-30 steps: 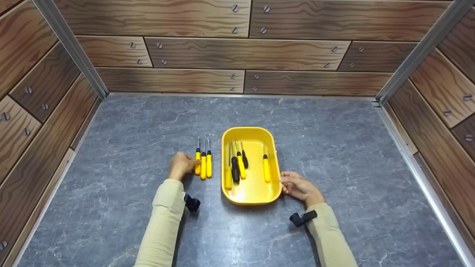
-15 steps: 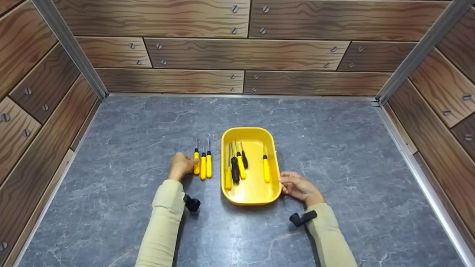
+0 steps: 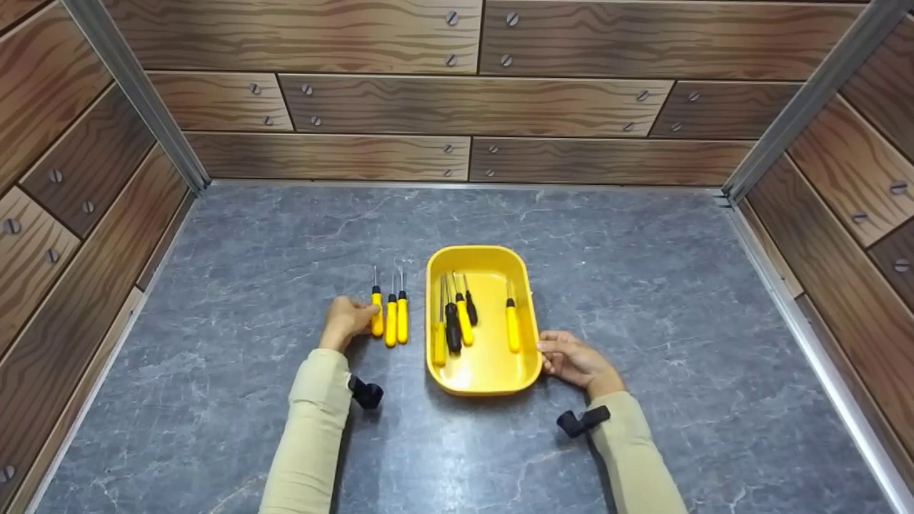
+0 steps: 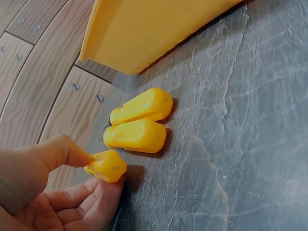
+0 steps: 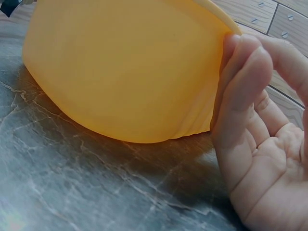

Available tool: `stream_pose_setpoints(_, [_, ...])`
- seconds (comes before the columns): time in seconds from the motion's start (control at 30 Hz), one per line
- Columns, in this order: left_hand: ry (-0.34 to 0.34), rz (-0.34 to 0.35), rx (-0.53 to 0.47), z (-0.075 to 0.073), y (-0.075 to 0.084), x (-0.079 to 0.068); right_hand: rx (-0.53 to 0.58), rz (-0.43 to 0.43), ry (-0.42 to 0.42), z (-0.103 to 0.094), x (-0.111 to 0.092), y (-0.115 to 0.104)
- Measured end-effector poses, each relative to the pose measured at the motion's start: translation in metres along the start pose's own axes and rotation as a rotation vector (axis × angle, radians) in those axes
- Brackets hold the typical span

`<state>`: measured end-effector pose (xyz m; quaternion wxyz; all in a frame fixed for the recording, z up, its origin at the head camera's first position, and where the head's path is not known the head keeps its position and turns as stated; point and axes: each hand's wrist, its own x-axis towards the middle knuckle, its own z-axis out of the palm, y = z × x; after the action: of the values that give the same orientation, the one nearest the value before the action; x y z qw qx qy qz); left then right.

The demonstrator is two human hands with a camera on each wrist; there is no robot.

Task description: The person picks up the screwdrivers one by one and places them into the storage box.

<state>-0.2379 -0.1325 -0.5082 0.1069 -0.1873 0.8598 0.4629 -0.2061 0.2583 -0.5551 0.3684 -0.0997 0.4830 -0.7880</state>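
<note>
My left hand (image 3: 350, 316) pinches the yellow handle of a thin-shafted screwdriver (image 3: 376, 314) between thumb and fingers. In the left wrist view the butt of this screwdriver (image 4: 111, 167) shows between the fingertips, close over the tabletop. Two more yellow-handled screwdrivers (image 3: 390, 321) lie side by side just right of it, shafts pointing away. Beside them stands a yellow bin (image 3: 477, 385). At its right wall is my right hand (image 3: 573, 357), fingertips against the outside just below the rim. The right wrist view shows these fingers (image 5: 245, 82) only slightly bent along the bin wall (image 5: 125, 72).
Inside the bin, several screwdrivers with yellow and black handles, one a black-handled screwdriver (image 3: 453, 327), lie to the left, and a single yellow-handled screwdriver (image 3: 512, 325) to the right. The grey marbled tabletop (image 3: 643, 285) is bounded by wood-patterned walls (image 3: 471, 103) at back and sides.
The leftmost screwdriver has shifted slightly left in my left hand, away from the other two. My right hand and the bin have stayed in place.
</note>
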Motion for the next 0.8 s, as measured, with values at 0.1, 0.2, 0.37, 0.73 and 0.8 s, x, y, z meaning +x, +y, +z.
stream_pose_setpoints(0.1, [-0.020,-0.013,-0.095,0.002,-0.006,0.007,0.002,0.000,0.001,0.000,0.000,0.000])
stream_pose_setpoints(0.2, [-0.052,0.001,-0.203,0.011,-0.024,0.031,-0.001,0.002,0.003,0.000,0.000,0.000])
stream_pose_setpoints(0.37, [-0.106,0.043,-0.274,0.026,-0.057,0.073,-0.001,0.011,0.003,0.005,-0.001,-0.003])
stream_pose_setpoints(0.73, [-0.129,0.015,-0.271,0.001,-0.004,0.007,0.018,0.025,-0.014,0.015,-0.004,-0.011])
stream_pose_setpoints(0.8, [-0.142,0.016,-0.281,-0.002,0.002,0.001,0.012,0.028,-0.009,0.016,-0.004,-0.012])
